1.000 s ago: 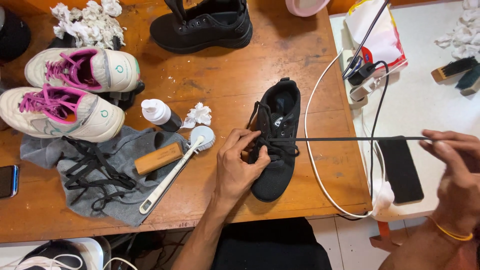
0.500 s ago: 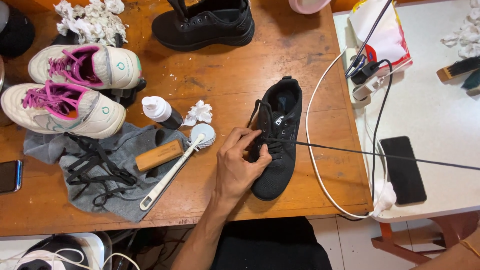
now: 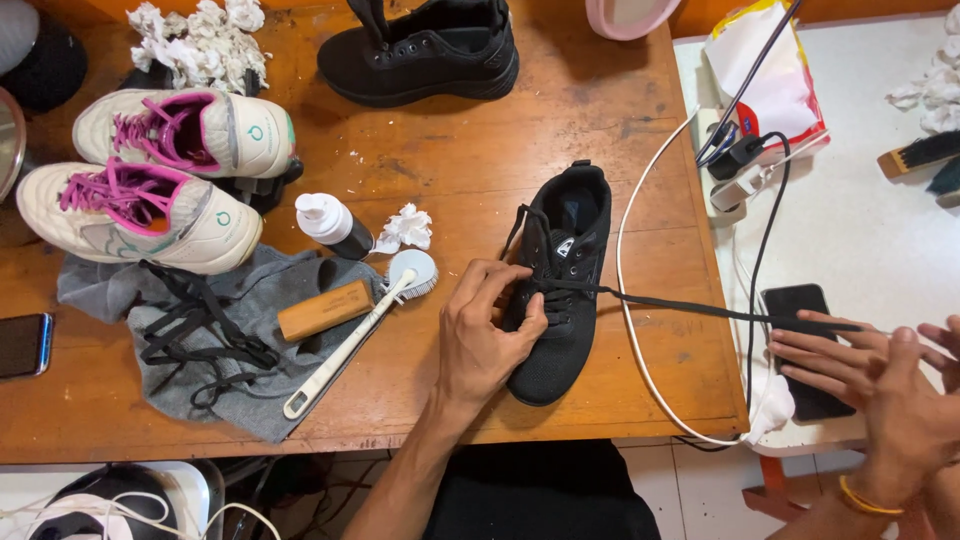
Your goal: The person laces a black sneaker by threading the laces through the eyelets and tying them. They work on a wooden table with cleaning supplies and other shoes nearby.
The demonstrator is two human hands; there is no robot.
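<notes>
A black sneaker (image 3: pixel 560 300) lies on the wooden table (image 3: pixel 450 160), toe toward me. My left hand (image 3: pixel 485 335) grips its left side, fingertips pinched at the laced eyelets. A black shoelace (image 3: pixel 690 307) runs taut from the eyelets to the right. My right hand (image 3: pixel 880 385) holds the lace's far end between thumb and outstretched fingers, just above a black phone (image 3: pixel 800 350) on the white side table (image 3: pixel 860 220).
A second black sneaker (image 3: pixel 420 50) stands at the back. Two white-and-pink shoes (image 3: pixel 150 190), a grey cloth (image 3: pixel 200 350) with loose black laces, a wooden brush (image 3: pixel 325 310), a long white brush (image 3: pixel 360 335), a small bottle (image 3: pixel 330 222) and tissue wads lie left. Cables and a charger (image 3: pixel 740 170) sit right.
My right hand pulled the lace far right, out of view, then came back in over the phone. My left hand stayed on the sneaker.
</notes>
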